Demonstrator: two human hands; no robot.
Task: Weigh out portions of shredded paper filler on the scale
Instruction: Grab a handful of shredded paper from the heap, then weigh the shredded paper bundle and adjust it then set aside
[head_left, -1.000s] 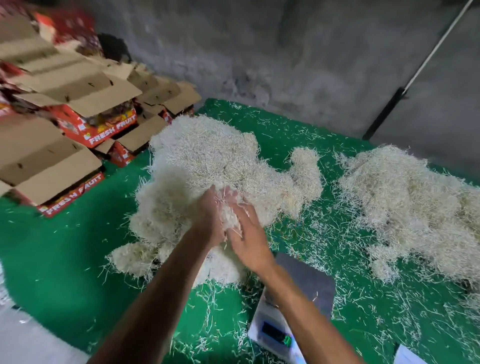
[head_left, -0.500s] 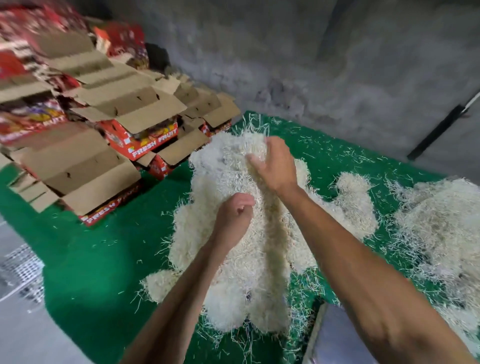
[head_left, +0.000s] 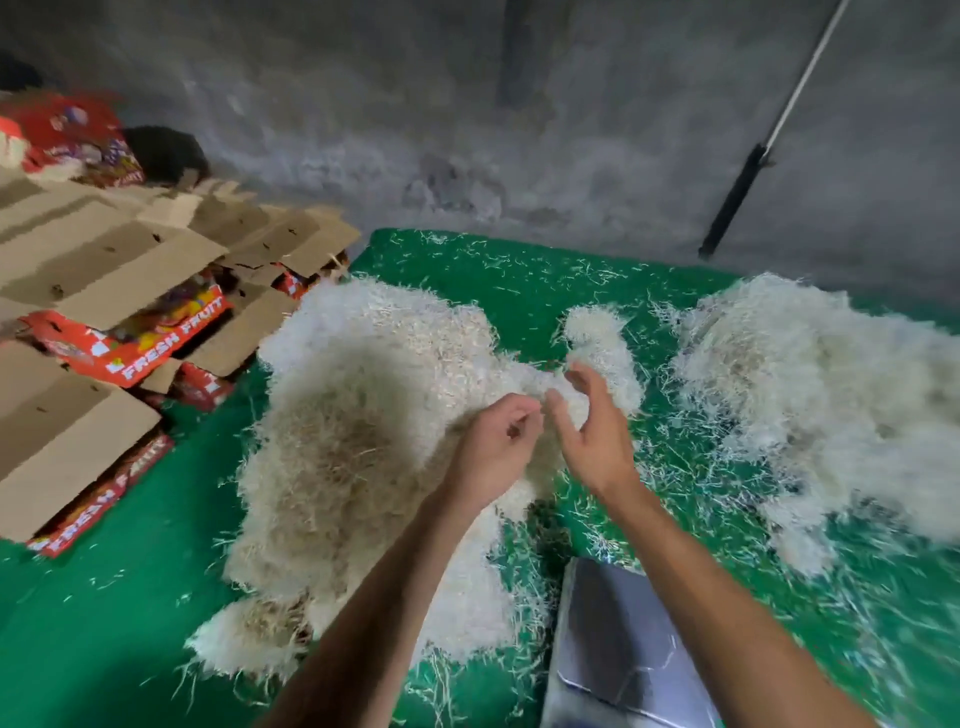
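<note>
1. The left hand (head_left: 496, 447) reaches over the big heap of pale shredded paper filler (head_left: 363, 441), fingers curled, pinching strands.
2. The right hand (head_left: 592, 431) hovers just beside it, fingers loosely bent and spread, gripping nothing I can make out.
3. The fluffy heap lies on the green cloth-covered table (head_left: 104, 597), just beside the grey flat-topped scale (head_left: 618, 639).

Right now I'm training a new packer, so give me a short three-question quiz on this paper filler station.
1. True or false: the scale platform carries a heap of filler.
2. Which pile are both hands over? A) big left pile B) right pile
3. What is printed on the red boxes?

Key: 1 false, only stray strands at most; 2 A; 3 FRESH FRUIT.
</note>
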